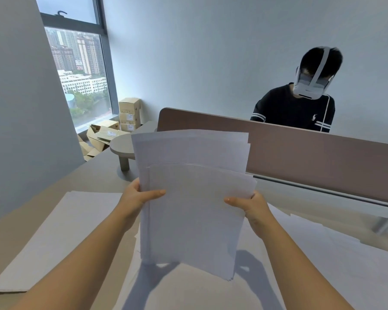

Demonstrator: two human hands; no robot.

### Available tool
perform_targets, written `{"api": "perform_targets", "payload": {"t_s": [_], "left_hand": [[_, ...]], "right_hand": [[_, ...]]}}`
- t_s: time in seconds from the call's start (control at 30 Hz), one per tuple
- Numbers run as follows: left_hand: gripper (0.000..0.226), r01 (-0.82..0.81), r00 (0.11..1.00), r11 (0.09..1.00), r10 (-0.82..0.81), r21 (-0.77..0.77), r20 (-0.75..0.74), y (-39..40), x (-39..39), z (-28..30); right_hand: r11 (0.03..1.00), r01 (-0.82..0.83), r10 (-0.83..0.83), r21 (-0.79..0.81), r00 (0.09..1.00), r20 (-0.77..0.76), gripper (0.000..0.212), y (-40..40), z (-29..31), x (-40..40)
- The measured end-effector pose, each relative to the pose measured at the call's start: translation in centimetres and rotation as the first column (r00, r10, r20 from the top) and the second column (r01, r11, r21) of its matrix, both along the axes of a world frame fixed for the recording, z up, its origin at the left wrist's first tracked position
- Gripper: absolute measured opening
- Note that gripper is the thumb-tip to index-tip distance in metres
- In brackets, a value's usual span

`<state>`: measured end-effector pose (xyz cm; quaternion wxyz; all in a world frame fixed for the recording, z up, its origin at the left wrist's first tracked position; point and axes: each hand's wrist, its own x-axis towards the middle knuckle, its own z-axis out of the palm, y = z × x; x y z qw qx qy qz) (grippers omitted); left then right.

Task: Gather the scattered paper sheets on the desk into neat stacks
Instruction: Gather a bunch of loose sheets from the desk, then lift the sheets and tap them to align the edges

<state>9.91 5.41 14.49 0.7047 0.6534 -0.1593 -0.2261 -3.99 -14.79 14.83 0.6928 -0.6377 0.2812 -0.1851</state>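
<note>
A: We are holding a bundle of sheets upright between both hands, lifted above the bench. The left hand is gripping the left edge, thumb across the front; the right hand is pinching the right edge the same way.

B: The edges are not lining up yet: some sheets are standing higher behind the front ones, and the lower corners are stepping out. We are squaring the bundle, we judge.

A: So the next move is calling for a looser grip and a tap of the lower edge on the bench beneath the hands, then laying it flat.

B: Beyond the left hand a flat stack is already lying. Beyond the right hand loose sheets are still spreading over the bench, and more paper is lying under the bundle.

A: That paper underneath may be getting in the way of a clean tap. Past the hands a divider is standing, with another person behind it.
</note>
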Motion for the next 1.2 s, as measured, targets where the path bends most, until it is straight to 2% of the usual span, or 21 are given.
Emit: {"api": "perform_targets", "payload": {"t_s": [0.17, 0.37, 0.53, 0.7, 0.9, 1.03, 1.2], "left_hand": [[0.044, -0.024, 0.998, 0.999, 0.023, 0.022, 0.060, -1.3, -0.7, -0.1], [0.042, -0.006, 0.999, 0.994, 0.011, 0.107, -0.048, -0.7, -0.6, -2.4], [0.027, -0.066, 0.998, 0.996, 0.066, 0.061, 0.009, -1.7, -0.4, -0.6], [0.040, -0.028, 0.998, 0.999, 0.030, -0.035, 0.057, -1.0, 0.2, 1.2], [0.046, -0.071, 0.997, 0.993, 0.070, 0.093, 0.014, -0.6, -0.1, -1.0], [0.040, -0.136, 0.990, 0.985, 0.130, 0.103, 0.060, -1.2, 0.1, -0.9], [0.021, -0.199, 0.972, 0.980, 0.193, 0.031, 0.132, -2.2, 0.4, 1.8]], "right_hand": [[1.000, 0.020, -0.020, -0.020, 0.999, 0.027, 0.027, 1.1, 0.2, 0.6], [0.999, 0.039, -0.040, 0.020, 0.999, 0.020, 0.025, 1.1, -1.3, -0.2], [0.994, 0.110, -0.110, 0.003, 0.992, 0.057, 0.020, 1.1, 0.0, 0.9], [0.998, 0.065, -0.063, -0.021, 0.993, 0.102, 0.024, 0.5, 1.3, 1.0], [0.998, 0.022, -0.024, -0.055, 0.999, -0.032, 0.037, 1.3, 0.0, 0.7], [0.987, 0.112, -0.115, -0.117, 0.993, -0.018, 0.021, 1.9, 0.4, 1.4], [0.964, 0.213, -0.206, -0.161, 0.977, 0.057, 0.020, 1.5, 2.0, 2.5]]}}
